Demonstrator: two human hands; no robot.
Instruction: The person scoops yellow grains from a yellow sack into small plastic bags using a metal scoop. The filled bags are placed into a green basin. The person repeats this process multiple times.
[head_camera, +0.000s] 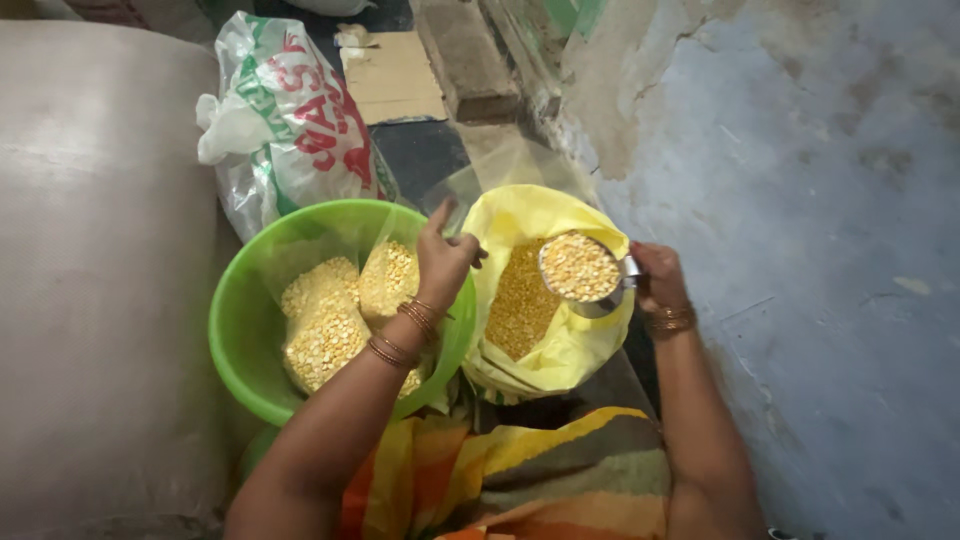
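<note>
Right grip (655, 278) closed on a full metal scoop (580, 270) — left grip (445, 255) pinching the yellow bag (560, 345).

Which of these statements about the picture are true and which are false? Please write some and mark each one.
1. The right hand holds a metal cup full of yellow split lentils. True.
2. The green tub holds loose lentils with no bags. False: the lentils in it are packed in clear plastic bags.
3. The left hand is at the edge of the yellow sack. True.
4. The yellow sack is empty. False: yellow lentils lie inside it.
5. The cup is held over the green tub. False: it is over the open yellow sack.
</note>
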